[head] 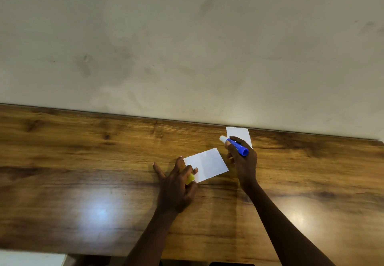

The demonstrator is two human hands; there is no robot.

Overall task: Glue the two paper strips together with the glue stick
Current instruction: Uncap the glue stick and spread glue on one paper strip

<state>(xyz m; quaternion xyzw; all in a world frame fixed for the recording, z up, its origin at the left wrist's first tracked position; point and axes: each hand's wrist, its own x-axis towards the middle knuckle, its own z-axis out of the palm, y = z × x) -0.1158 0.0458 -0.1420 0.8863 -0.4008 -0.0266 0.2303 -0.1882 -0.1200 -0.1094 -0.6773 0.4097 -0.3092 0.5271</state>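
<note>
Two white paper strips [207, 165] [239, 134] flat, apart; uncapped blue glue stick [236, 146] between, tilted.

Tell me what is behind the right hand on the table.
Behind the right hand, which holds the uncapped glue stick, a second white paper strip lies by the wall. Its near part is covered by the hand.

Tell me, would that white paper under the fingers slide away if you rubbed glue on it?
Probably, if let go: the near paper looks thin and light on a shiny wooden table. The left hand pinning its corner likely stops that. It would likely flop when lifted.
</note>
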